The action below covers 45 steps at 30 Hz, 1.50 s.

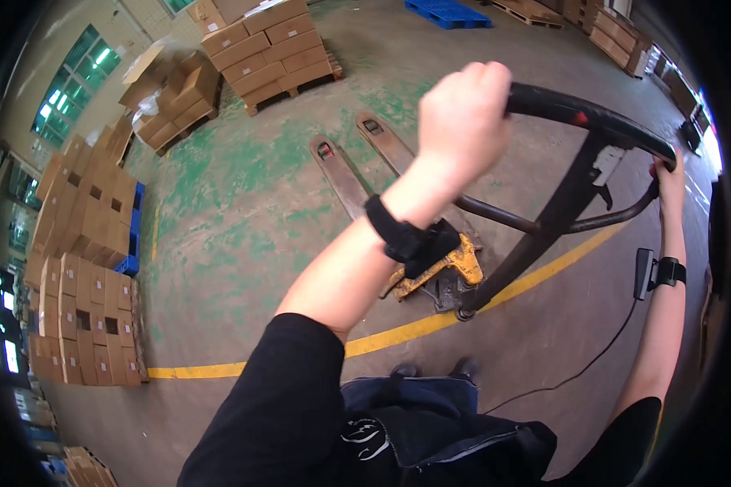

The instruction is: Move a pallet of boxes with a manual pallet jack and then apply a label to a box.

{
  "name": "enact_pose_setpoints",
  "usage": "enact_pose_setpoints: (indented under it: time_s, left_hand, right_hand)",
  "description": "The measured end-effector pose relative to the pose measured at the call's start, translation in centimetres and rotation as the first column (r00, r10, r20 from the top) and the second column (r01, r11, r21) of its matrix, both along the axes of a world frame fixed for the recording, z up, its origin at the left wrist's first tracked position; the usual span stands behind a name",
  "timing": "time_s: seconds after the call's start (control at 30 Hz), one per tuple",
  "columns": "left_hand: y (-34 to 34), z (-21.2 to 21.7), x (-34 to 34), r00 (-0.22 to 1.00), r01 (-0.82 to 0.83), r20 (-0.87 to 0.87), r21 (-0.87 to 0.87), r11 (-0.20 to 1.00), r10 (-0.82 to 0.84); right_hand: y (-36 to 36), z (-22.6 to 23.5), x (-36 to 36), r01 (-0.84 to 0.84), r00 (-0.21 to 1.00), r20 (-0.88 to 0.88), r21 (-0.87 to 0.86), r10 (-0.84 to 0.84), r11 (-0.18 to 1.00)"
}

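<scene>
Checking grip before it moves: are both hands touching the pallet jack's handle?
Touching. The head view shows the left hand and right hand wrapped around the black handle.

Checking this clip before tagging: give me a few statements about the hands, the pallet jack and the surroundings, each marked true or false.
1. Both hands grip the pallet jack handle. True: left hand and right hand are closed on it.
2. The forks carry a stack of boxes. False: they are bare.
3. A yellow line runs across the floor. True.
4. The blue pallet sits beside the person's feet. False: it lies far ahead.
5. Each wrist wears a black band. True.
</scene>
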State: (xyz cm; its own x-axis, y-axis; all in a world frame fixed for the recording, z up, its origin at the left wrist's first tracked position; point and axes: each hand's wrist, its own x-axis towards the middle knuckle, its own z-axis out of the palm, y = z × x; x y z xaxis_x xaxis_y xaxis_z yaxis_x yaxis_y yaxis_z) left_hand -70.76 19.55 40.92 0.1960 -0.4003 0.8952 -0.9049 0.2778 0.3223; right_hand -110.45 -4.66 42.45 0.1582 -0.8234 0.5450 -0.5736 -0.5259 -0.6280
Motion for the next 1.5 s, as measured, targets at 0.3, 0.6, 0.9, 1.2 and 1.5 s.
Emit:
enact_pose_setpoints:
  time_s: [0.3, 0.6, 0.9, 1.2, 1.5]
  left_hand:
    - [5.3, 0.7, -0.1, 0.953, -0.302, 0.022, 0.005, 0.953, 0.302]
    - [9.5, 2.3, -3.8, 0.883, -0.469, 0.052, 0.058, 0.881, 0.467]
    - [17.9, 3.7, -13.1, 0.907, -0.413, 0.143, 0.106, 0.905, 0.397]
    - [27.0, 4.5, -20.1, 0.847, -0.524, 0.166, 0.110, 0.844, 0.504]
    - [34.9, 5.2, -20.3, 0.704, -0.705, 0.099, 0.214, 0.676, 0.703]
  right_hand:
    - [1.7, 1.5, 9.9, -0.241, 0.969, 0.011, -0.186, 0.247, 0.953]
    - [1.6, 2.6, 11.5, -0.415, 0.903, 0.021, -0.209, 0.428, 0.886]
    - [3.5, 3.2, 11.1, -0.475, 0.858, 0.094, -0.230, 0.506, 0.849]
    - [10.8, 2.2, 12.2, -0.517, 0.832, 0.076, -0.253, 0.549, 0.818]
    - [20.8, 3.4, 11.0, -0.622, 0.733, 0.091, -0.312, 0.674, 0.718]
